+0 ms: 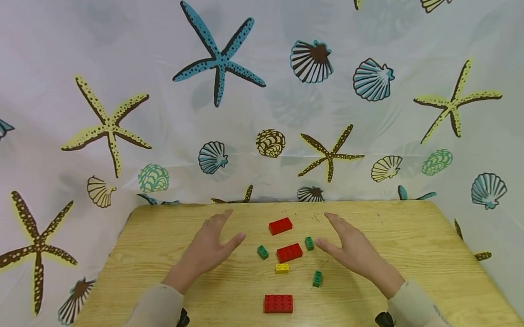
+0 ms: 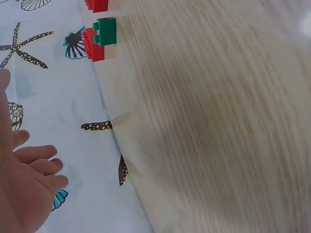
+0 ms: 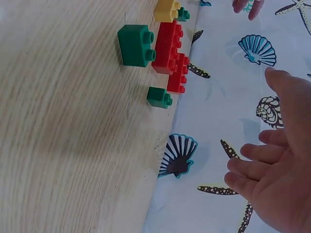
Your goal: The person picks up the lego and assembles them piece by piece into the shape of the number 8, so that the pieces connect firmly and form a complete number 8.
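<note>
Toy building bricks lie between my two hands on the wooden table. Three are red: a far one (image 1: pixel 280 226), a middle one (image 1: pixel 289 253) and a near one (image 1: pixel 278 303). A small yellow brick (image 1: pixel 282 268) sits just in front of the middle red one. Small green bricks lie left (image 1: pixel 262 252), right (image 1: pixel 309 243) and nearer right (image 1: pixel 317 278). My left hand (image 1: pixel 209 245) hovers left of the bricks, thumb apart from the fingers, holding nothing. Opposite it, my right hand (image 1: pixel 353 248) is also raised and bare, its thumb tip close to the right green brick in the head view.
The pale wooden table (image 1: pixel 411 254) carries the bricks. A white curtain (image 1: pixel 164 114) printed with starfish and shells hangs behind it and along both sides. Dark wrist straps (image 1: pixel 181 322) show under the sleeves.
</note>
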`<state>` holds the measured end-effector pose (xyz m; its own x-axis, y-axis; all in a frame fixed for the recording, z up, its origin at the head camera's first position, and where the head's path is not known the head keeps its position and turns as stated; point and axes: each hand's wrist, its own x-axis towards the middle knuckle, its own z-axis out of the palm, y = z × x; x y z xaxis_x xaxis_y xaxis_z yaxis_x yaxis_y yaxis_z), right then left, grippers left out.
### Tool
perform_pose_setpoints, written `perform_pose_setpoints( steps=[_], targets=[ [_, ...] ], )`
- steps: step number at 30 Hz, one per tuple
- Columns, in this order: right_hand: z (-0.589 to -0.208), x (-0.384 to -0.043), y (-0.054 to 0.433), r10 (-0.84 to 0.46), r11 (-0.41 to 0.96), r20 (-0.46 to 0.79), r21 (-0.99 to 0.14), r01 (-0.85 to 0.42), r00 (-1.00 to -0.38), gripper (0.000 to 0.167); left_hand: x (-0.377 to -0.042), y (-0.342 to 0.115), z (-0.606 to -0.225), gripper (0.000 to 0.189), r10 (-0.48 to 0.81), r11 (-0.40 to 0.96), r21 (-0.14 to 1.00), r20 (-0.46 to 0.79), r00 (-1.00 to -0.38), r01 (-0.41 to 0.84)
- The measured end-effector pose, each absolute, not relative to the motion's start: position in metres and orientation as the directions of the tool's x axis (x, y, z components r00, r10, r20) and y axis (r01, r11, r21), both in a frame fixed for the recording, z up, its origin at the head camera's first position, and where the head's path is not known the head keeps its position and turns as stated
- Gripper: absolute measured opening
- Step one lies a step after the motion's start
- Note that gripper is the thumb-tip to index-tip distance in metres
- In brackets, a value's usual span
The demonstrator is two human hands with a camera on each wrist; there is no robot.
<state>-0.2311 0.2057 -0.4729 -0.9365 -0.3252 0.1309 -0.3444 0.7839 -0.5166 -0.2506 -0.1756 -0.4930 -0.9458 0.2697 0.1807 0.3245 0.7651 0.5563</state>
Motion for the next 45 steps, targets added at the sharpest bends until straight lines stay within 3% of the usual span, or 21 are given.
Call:
perform_pose_setpoints(
  steps=[11, 19, 32, 45],
  targets=[
    [-0.48, -0.207, 0.186, -0.313, 0.632, 0.135, -0.709, -0.312, -0.94, 0.061, -0.245, -0.154, -0.512, 0.056, 0.203, 0.665, 0.653, 0.308, -0.93, 0.362],
    [-0.491, -0.192, 0.175, -0.344, 0.521, 0.062, -0.818, -0.245, -0.937, 0.05, -0.245, -0.144, -0.526, 0.047, 0.158, 0.533, 0.796, 0.24, -0.958, 0.287],
    [-0.519, -0.176, 0.166, -0.442, 0.404, -0.063, -0.905, -0.136, -0.895, 0.042, -0.244, -0.127, -0.544, 0.049, 0.149, 0.462, 0.87, 0.113, -0.982, 0.17],
    [-0.537, -0.167, 0.16, -0.478, 0.377, -0.114, -0.922, -0.086, -0.871, 0.035, -0.248, -0.115, -0.555, 0.051, 0.151, 0.464, 0.871, 0.099, -0.984, 0.159]
  ],
)
